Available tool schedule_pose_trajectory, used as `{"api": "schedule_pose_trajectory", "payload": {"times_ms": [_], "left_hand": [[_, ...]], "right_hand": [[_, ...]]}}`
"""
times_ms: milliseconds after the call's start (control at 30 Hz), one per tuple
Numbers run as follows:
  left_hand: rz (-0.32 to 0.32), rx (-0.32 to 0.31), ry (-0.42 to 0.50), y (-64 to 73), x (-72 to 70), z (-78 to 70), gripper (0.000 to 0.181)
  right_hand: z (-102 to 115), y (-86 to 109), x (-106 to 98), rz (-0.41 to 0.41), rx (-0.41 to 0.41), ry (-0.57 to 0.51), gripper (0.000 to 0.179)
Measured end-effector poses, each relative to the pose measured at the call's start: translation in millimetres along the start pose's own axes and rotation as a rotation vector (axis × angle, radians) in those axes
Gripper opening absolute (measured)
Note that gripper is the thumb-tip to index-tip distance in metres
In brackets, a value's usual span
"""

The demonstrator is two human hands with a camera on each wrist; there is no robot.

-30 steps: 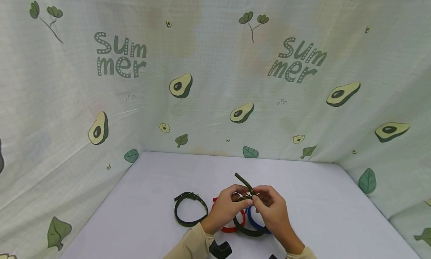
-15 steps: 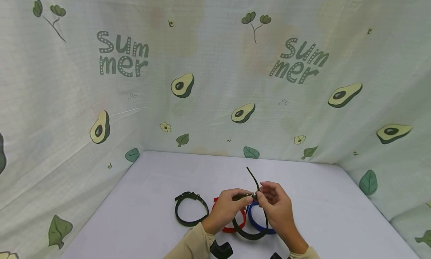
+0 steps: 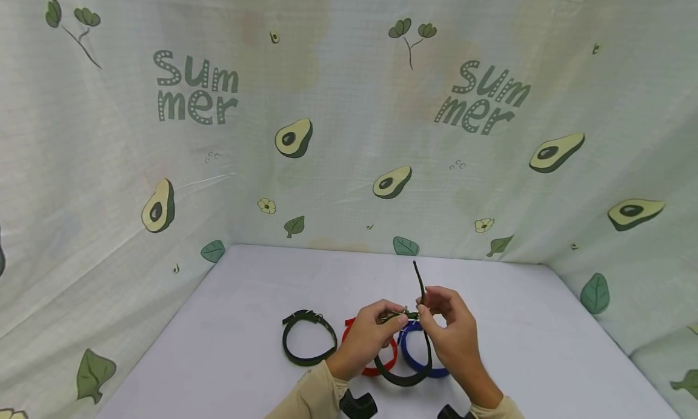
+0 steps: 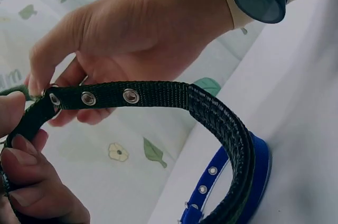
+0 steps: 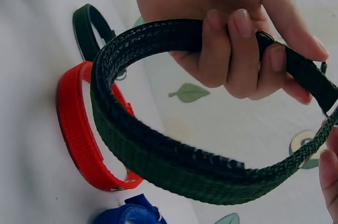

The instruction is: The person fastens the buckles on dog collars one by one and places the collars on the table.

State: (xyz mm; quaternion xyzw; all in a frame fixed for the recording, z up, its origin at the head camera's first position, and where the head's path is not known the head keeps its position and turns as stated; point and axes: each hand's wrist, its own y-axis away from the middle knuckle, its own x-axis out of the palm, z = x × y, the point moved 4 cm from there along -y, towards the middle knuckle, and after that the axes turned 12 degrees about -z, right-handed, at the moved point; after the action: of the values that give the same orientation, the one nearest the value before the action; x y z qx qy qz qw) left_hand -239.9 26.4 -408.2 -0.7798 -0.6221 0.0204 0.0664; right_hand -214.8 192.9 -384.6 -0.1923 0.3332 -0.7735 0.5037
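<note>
A dark green collar (image 3: 400, 379) with metal eyelets and a padded lining hangs in a loop between both hands above the table. My left hand (image 3: 362, 340) grips it near the buckle (image 3: 406, 313), its fingers curled round the strap in the right wrist view. With thumb and fingers, my right hand (image 3: 457, 343) pinches the strap just right of the buckle, and the free end (image 3: 418, 277) sticks up past the fingers. In the left wrist view the eyelets (image 4: 88, 98) run toward the right hand's fingertips (image 4: 39, 84). Fingers partly hide the buckle.
On the white table (image 3: 262, 286) lie a red collar (image 3: 389, 361) and a blue collar (image 3: 411, 358), behind the held one. Another dark green collar (image 3: 309, 340), buckled into a ring, lies to their left. A printed cloth (image 3: 338, 104) surrounds the table.
The free end of the strap has swung from leaning left to nearly upright and shows longer. My right hand has shifted slightly right and up; the left stays about where it was.
</note>
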Motion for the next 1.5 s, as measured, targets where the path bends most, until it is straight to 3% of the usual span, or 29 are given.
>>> {"api": "schedule_pose_trajectory", "payload": {"times_ms": [200, 433, 633, 933, 1067, 1333, 1500], "left_hand": [[0.019, -0.015, 0.001, 0.7, 0.2, 0.9, 0.028], [0.019, 0.008, 0.013, 0.2, 0.7, 2.8, 0.024], [-0.013, 0.083, 0.001, 0.1, -0.8, 0.3, 0.025], [-0.039, 0.180, -0.006, 0.2, -3.1, -5.4, 0.026], [-0.046, 0.211, -0.012, 1.6, -3.9, -10.1, 0.028], [-0.066, 0.240, -0.044, 2.7, -6.1, -15.7, 0.024], [-0.069, 0.227, -0.040, 3.6, -5.4, -18.0, 0.023]], "right_hand": [[6, -1.4, 0, -0.003, -0.010, -0.055, 0.049], [7, -3.7, -2, 0.018, -0.019, 0.030, 0.074], [8, -5.5, -3, 0.016, -0.065, 0.065, 0.068], [45, -8.4, 0, 0.036, -0.118, 0.057, 0.052], [40, -5.9, 1, 0.041, -0.187, 0.078, 0.053], [20, -2.6, 3, 0.027, -0.512, 0.167, 0.045], [21, -2.2, 4, 0.047, -0.579, 0.193, 0.041]]}}
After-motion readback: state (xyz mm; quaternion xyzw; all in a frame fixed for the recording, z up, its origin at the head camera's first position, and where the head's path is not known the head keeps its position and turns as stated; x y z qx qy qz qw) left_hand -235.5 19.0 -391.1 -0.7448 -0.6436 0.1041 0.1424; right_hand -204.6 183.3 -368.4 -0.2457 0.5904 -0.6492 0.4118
